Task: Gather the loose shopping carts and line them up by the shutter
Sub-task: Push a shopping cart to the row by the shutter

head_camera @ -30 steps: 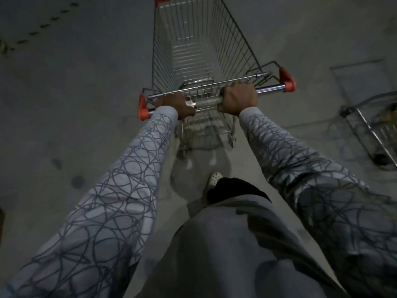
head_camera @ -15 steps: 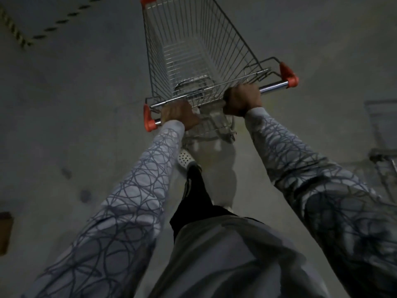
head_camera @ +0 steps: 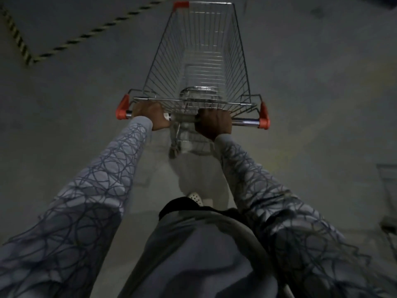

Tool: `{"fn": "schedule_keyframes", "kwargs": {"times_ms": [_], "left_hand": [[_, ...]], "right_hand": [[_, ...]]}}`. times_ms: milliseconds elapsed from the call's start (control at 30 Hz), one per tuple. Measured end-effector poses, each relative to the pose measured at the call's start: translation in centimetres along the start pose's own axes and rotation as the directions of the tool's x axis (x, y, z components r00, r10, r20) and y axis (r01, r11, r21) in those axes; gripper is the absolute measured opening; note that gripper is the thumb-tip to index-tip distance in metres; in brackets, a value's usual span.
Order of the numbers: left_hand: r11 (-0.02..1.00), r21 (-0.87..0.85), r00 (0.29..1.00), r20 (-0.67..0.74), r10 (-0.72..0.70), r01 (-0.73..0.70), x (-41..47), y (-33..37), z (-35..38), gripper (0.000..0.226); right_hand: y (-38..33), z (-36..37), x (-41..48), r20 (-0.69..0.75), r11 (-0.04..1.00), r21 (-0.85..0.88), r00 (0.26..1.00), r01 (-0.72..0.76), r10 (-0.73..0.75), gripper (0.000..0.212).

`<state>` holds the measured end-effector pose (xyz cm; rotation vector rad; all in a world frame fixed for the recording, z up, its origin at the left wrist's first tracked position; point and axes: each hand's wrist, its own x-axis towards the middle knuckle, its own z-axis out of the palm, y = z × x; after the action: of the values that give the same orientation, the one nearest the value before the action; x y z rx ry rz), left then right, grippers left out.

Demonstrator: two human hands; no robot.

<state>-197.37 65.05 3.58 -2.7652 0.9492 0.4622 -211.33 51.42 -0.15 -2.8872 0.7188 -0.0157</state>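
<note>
Both arms stretched out front, left hand (head_camera: 150, 117) and right hand (head_camera: 213, 123) curled tight around the bar (head_camera: 245, 121).

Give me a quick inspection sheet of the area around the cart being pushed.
Surface: bare grey concrete floor, dim light.
Job's things: one wire shopping cart, basket empty, pointing away from the person; shutter not in view.
Clutter: nothing seen.
Hands: left hand and right hand both grip the cart's handle bar, between its red end caps.
Cables: nothing seen.
Surroundings: yellow-black hazard stripe on the floor at upper left; blurred metal frame at the right edge, cannot tell what it is.
</note>
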Motion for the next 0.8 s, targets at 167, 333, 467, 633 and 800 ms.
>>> {"fn": "schedule_keyframes", "kwargs": {"times_ms": [167, 333, 467, 633, 800], "left_hand": [[0.999, 0.017, 0.999, 0.020, 0.039, -0.040, 8.9, -0.9, -2.8, 0.051], [0.997, -0.071, 0.999, -0.046, 0.024, -0.027, 18.8, -1.5, -4.9, 0.041], [0.994, -0.112, 0.995, -0.104, 0.001, -0.013, 28.1, -0.5, -8.1, 0.043], [0.987, -0.153, 0.982, -0.191, 0.014, -0.044, 38.1, -0.1, -11.3, 0.038], [0.984, -0.177, 0.983, -0.185, -0.007, -0.026, 46.8, -3.2, -15.3, 0.028]], "right_hand": [[0.7, 0.3, 8.3, -0.072, 0.997, -0.017, 0.995, -0.076, 0.074, 0.019], [2.4, -0.3, 18.8, 0.013, 0.996, -0.022, 0.996, -0.087, 0.087, 0.022], [5.3, -1.4, 28.7, 0.021, 0.995, -0.067, 0.997, -0.078, 0.080, 0.029], [7.3, -2.8, 40.8, 0.060, 0.988, -0.105, 0.991, -0.114, 0.121, 0.030], [5.9, -2.8, 51.7, 0.071, 0.993, -0.097, 0.994, -0.073, 0.080, 0.032]]}}
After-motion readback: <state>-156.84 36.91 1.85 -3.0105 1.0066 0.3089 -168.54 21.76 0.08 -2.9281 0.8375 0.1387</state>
